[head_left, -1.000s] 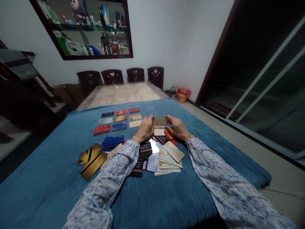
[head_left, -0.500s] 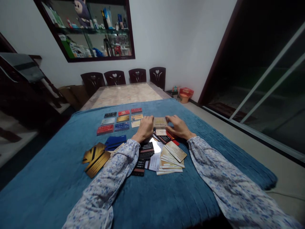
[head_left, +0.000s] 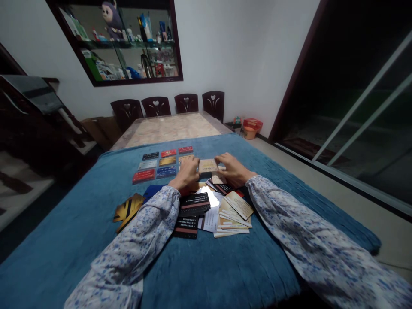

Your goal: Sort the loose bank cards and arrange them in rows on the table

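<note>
A small stack of beige cards (head_left: pixel 208 165) is held by its two ends between my hands. My left hand (head_left: pixel 187 171) grips the left end, and my right hand (head_left: pixel 234 169) has the right end between thumb and fingers. Just left of my left hand lie neat card piles in rows, among them a red pile (head_left: pixel 143 175), a blue pile (head_left: pixel 166 171) and a gold pile (head_left: pixel 167 161). Below my hands are loose black cards (head_left: pixel 195 204), white cards (head_left: pixel 210 219) and cream-gold cards (head_left: pixel 238 206). My left hand partly hides the piles in the right column.
Gold-and-black cards (head_left: pixel 130 208) lie on the left, partly under my left sleeve. A blue cloth (head_left: pixel 238 266) covers the near part of the table (head_left: pixel 174 124). Several dark chairs (head_left: pixel 156 106) stand at the far end, below a wall cabinet (head_left: pixel 138 79).
Both hands have moved left with the beige cards, toward the rows of piles. My left hand and sleeve now cover more of the right column and the blue cards.
</note>
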Demonstrator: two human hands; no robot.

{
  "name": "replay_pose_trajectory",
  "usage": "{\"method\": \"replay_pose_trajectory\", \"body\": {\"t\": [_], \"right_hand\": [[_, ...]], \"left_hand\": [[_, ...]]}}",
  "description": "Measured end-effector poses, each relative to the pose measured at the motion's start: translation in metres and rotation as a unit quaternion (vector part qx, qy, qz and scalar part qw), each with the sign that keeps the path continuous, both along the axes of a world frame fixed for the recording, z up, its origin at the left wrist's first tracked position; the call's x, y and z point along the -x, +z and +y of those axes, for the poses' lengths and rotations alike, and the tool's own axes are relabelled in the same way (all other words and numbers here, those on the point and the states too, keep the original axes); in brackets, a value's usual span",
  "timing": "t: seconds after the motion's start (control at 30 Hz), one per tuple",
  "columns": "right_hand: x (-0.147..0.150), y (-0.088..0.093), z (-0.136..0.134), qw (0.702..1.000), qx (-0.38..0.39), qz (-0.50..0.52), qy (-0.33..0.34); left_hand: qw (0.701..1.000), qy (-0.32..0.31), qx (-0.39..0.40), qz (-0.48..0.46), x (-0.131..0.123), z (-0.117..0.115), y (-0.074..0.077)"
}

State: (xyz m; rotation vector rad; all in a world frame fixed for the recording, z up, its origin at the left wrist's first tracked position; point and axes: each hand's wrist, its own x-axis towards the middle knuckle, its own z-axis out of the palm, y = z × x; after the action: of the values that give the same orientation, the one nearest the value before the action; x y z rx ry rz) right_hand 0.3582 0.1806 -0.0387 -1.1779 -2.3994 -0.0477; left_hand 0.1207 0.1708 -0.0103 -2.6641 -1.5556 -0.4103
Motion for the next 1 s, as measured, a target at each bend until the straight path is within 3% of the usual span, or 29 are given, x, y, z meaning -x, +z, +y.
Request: {"method": "replay_pose_trajectory", "body": {"t": [0.57,1.0], "right_hand": [[0.07,0.028,0.034,0.994,0.053,-0.093,0.017],[0.095,0.033,0.049,0.98,0.11,-0.167,-0.019]], "left_hand": [[0.997,0.056,0.015,0.06,0.054,0.033,0.003],[0.983,0.1,0.093,0.125,0.063,0.048,0.008]]}}
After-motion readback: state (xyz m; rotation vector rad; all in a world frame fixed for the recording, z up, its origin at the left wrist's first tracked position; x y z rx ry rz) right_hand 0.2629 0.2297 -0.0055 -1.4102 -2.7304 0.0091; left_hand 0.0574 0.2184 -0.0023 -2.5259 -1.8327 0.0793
